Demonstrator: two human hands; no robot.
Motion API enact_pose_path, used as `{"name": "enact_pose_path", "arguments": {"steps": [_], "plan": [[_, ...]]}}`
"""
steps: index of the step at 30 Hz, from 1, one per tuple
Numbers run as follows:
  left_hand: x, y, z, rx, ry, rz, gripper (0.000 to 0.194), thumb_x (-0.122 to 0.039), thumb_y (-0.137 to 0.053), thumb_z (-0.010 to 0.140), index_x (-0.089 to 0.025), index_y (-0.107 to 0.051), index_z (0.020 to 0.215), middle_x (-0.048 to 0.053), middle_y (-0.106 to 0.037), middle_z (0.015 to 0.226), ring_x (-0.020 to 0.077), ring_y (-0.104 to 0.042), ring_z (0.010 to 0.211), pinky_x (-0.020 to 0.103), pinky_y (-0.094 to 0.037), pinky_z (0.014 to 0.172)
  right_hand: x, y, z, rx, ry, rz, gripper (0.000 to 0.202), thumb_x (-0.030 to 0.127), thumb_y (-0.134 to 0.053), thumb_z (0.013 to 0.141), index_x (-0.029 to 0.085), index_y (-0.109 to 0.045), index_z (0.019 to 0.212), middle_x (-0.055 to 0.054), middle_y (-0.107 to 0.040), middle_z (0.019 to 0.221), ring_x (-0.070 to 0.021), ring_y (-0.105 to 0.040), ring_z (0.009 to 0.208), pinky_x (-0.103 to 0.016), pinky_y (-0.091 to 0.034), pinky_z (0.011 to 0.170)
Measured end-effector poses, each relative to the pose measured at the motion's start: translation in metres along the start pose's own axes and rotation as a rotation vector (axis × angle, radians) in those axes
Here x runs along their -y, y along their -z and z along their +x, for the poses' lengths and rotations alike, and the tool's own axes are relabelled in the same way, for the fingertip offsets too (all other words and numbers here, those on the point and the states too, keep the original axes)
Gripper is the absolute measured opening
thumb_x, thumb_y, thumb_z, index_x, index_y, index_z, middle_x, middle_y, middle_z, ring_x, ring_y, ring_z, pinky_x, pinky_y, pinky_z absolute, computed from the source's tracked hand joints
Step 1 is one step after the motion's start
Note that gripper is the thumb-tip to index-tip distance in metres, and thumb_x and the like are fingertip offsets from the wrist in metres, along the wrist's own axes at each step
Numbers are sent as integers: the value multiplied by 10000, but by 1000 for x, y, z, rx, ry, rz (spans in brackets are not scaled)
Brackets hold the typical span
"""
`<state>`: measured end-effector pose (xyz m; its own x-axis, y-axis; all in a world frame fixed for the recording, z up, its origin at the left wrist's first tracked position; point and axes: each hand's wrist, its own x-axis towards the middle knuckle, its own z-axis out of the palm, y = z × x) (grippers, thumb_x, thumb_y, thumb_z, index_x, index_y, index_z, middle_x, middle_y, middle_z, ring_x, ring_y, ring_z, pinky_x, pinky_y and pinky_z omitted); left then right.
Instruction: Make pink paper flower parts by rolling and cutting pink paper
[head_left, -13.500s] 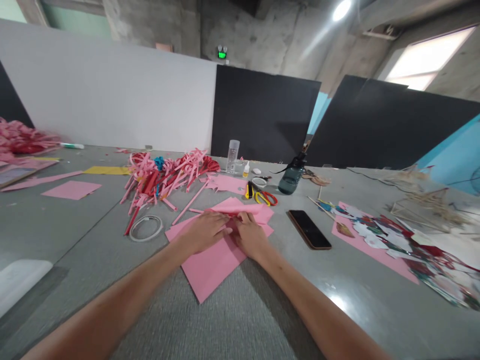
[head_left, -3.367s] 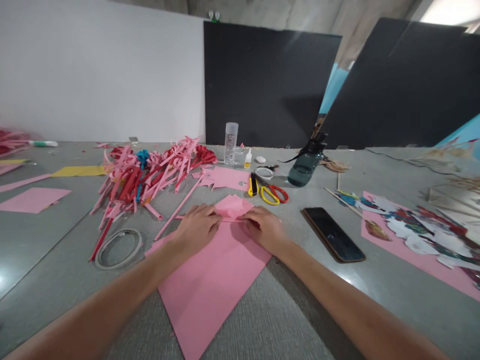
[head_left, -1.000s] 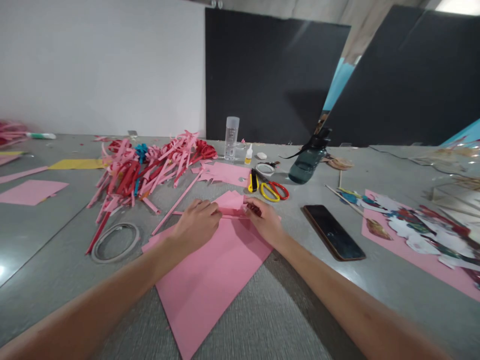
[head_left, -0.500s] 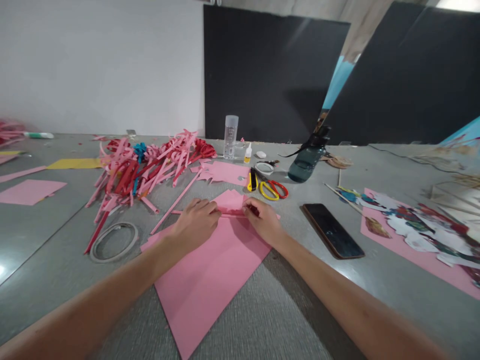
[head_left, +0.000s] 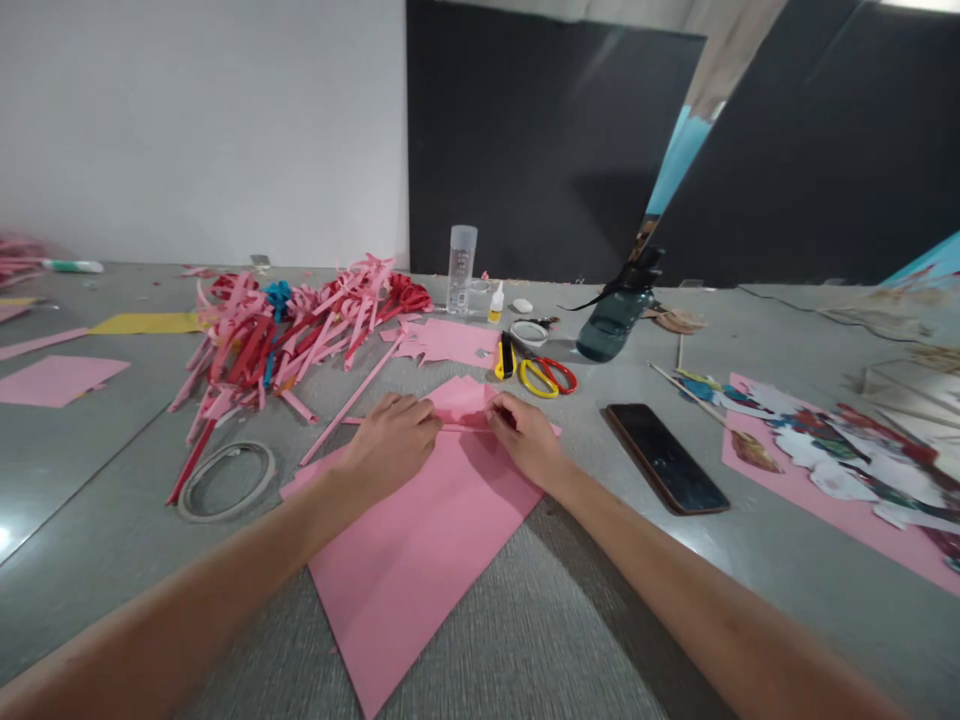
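A large pink sheet lies on the grey table, one corner toward me. Near its far end is a smaller pink paper piece, folded or rolled along its near edge. My left hand is closed on the left part of that piece, fingers curled over it. On its right part my right hand pinches the paper between thumb and fingers. A thin pink strip sticks out to the left under my left hand.
Scissors, a yellow cutter and glue lie beyond my hands. Left are a tape roll and paper tassels; right, a phone, a dark bottle and cutouts.
Both hands keep almost the same place and grip on the pink paper. The whole view has shifted very slightly.
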<state>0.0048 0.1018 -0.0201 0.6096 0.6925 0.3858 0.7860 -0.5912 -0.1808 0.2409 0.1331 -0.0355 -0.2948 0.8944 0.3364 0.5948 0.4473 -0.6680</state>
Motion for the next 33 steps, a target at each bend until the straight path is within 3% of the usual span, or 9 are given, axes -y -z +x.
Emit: {"name": "enact_pose_path", "arguments": {"steps": [8, 22, 33], "plan": [[0, -2, 0, -8, -3, 8, 172, -160, -534, 937, -188, -697, 891, 59, -663, 914, 233, -591, 897, 411, -394, 848, 0, 1, 0, -9, -8, 33, 115, 264, -520, 918, 221, -625, 930, -1, -667, 819, -164, -567, 683, -282, -394, 661], [0, -1, 0, -6, -3, -8, 179, -138, -524, 934, -188, -684, 871, 60, -655, 887, 224, -591, 890, 403, -392, 854, 7, 5, 0, 38, 44, 37, 194, 272, -478, 945, 211, -556, 779, 10, -559, 715, -160, -502, 665, -267, -357, 619], [0, 0, 0, -7, -11, 5, 177, -149, -525, 940, -187, -683, 869, 64, -656, 892, 230, -600, 885, 414, -398, 843, 9, 7, 0, 58, 30, 107, 216, 299, -483, 939, 213, -533, 748, 4, -570, 721, -166, -514, 681, -278, -351, 621]]}}
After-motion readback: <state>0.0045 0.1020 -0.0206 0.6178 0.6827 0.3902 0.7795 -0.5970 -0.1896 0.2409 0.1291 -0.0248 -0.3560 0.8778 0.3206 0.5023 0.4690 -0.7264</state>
